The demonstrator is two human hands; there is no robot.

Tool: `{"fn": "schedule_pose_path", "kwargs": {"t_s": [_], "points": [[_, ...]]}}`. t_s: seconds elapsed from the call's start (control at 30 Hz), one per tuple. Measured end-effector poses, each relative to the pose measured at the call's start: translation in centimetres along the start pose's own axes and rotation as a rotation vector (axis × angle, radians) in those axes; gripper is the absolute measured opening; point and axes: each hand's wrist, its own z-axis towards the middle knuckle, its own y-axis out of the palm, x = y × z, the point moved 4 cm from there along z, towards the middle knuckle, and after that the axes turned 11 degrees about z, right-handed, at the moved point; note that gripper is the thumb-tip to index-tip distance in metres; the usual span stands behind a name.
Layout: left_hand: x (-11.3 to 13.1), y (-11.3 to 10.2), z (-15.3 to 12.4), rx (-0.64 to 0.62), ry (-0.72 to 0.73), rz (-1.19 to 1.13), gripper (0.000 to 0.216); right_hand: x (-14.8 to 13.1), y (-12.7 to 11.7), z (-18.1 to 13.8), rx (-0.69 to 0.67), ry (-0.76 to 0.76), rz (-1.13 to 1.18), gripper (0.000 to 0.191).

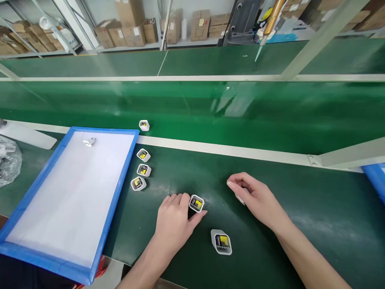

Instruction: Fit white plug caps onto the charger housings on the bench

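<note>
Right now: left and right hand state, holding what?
Left hand: fingers closed around a white charger shell standing on the green bench.
Right hand: curled over a small white part; exact grip cannot be told.

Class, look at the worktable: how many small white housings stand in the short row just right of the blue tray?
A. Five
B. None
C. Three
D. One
C: three white housings line up beside the blue tray; another sits at the left hand.

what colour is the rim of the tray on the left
Blue rim around a white floor, clearest in the head view.
</note>
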Motion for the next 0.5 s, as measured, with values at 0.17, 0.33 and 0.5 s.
{"fn": "schedule_pose_path", "kwargs": {"t_s": [0.17,0.33,0.5], "points": [[-0.1,0.6,1.2,0.053,0.068,-0.155,0.022,0.0,0.9,0.1,0.021,0.162,0.653,0.044],[-0.8,1.2,1.0,0.126,0.102,-0.267,0.02,0.5,1.4,-0.1,0.053,0.149,0.809,0.035],[-1.2,1.5,0.7,0.148,0.133,-0.277,0.022,0.3,1.4,-0.6,0.104,-0.017,0.463,0.028]]}}
